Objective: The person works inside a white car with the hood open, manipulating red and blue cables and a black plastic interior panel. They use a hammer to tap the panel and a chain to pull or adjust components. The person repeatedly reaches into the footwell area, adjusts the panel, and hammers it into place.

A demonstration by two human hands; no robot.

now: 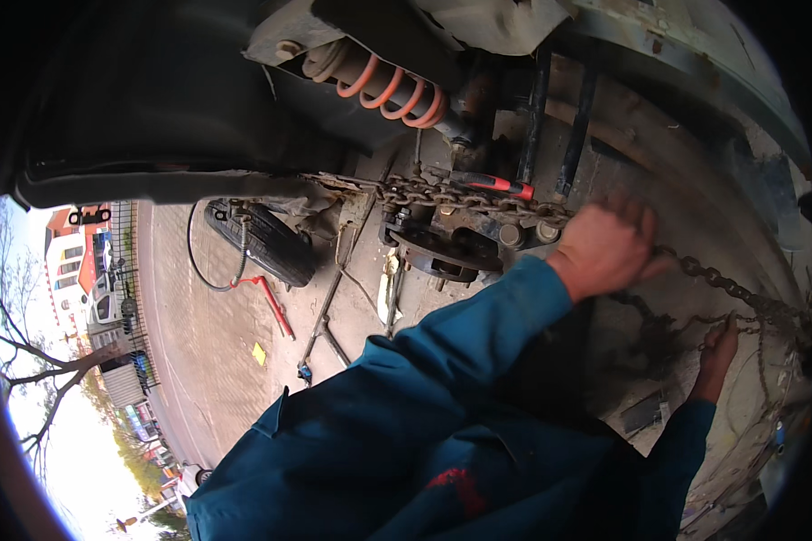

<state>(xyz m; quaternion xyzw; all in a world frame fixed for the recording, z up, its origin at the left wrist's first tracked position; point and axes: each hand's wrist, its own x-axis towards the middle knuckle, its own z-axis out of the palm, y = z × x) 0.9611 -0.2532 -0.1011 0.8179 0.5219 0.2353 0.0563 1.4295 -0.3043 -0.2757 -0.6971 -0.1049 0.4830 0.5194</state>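
A rusty heavy chain runs across the scene from the metal bracket beside the wheel hub to the right edge. My left hand, slightly blurred, is closed around it right of the hub. Beyond that hand the links continue toward the lower right. Farther right and lower, my right hand is closed on a thinner stretch of chain; its fingers are small in view. Just above the heavy chain, near my left hand, lies a red-and-black tool handle. A bare wheel hub with a dark disc sits below the chain.
An orange coil spring on a shock absorber hangs above. Dark body panels and two black rods enclose the top. On the paved ground lie a tyre, a red-handled tool and a yellow scrap. A fence and parked vehicles stand far left.
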